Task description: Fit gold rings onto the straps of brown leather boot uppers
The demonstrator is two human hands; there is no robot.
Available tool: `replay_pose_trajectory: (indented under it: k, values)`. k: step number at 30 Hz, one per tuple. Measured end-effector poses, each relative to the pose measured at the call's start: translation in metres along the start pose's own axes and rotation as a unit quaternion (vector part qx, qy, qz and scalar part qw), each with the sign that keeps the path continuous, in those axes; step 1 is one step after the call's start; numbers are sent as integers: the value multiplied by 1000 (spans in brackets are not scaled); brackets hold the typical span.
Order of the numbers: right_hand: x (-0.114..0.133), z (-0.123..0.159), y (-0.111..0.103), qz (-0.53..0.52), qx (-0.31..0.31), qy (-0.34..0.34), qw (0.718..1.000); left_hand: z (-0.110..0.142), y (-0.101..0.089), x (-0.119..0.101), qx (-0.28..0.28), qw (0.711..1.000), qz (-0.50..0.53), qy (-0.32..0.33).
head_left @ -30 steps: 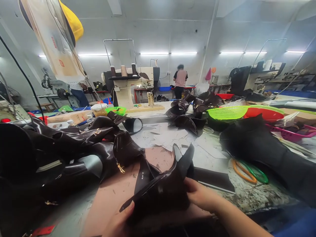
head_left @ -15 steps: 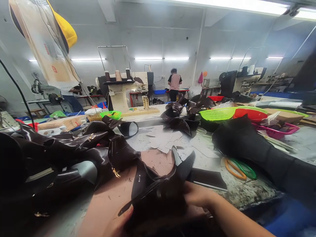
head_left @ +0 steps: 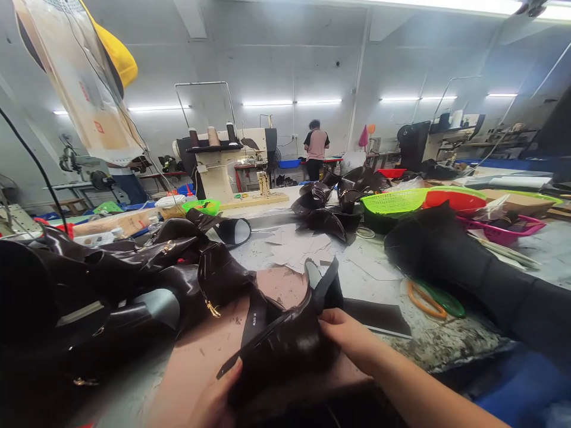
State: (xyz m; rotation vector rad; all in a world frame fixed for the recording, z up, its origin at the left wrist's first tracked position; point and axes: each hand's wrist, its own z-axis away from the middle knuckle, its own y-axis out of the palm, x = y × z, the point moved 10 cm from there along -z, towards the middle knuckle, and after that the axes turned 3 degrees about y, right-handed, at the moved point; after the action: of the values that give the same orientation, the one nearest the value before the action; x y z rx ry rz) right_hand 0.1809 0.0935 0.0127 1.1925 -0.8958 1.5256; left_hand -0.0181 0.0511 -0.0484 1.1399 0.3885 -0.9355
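A glossy dark-brown leather shoe upper (head_left: 285,339) is held between my two hands above the near part of the worktable. My left hand (head_left: 216,389) grips its lower left edge, thumb on top and the other fingers hidden beneath. My right hand (head_left: 341,330) pinches the upper's right side near a raised flap (head_left: 328,288). The flap and a grey-lined curved edge (head_left: 311,274) stand upright at the back. Behind the upper lies a dark strip with small white printing (head_left: 256,318). A flat dark leather piece (head_left: 379,315) rests just beyond my right hand.
Several similar uppers (head_left: 147,261) with gold buckles are heaped at left. White paper pieces (head_left: 298,246) lie mid-table. Orange (head_left: 426,300) and green loops (head_left: 448,303), black material (head_left: 468,279) and a lime basket (head_left: 392,203) are at right. A sewing machine (head_left: 223,166) and a person (head_left: 316,148) are beyond.
My right hand has moved up and left along the upper's right side, and more of its fingers show. The upper has tilted, with its flap now more upright. My left hand keeps its grip.
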Motion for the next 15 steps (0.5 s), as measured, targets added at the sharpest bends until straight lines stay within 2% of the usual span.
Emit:
replay_pose_trajectory:
  k: [4,5,7,11,13,15]
  values:
    - [11,9,13,118,114,-4,986,-1,0,0,1,1000,4,-8]
    - [13,8,12,155,111,-14,981,0,2,0,1,1000,-4,-11]
    - [20,4,9,184,64,-50,980,1,3,-1,-7,1000,-24,-8]
    - [29,-1,8,95,-39,-120,987,-1,-2,-4,-39,998,-37,15]
    - [26,-1,11,68,-47,-122,989,-4,-3,-2,-34,999,-30,8]
    - [23,1,13,57,-26,-110,992,-6,-4,0,-28,999,-18,-2]
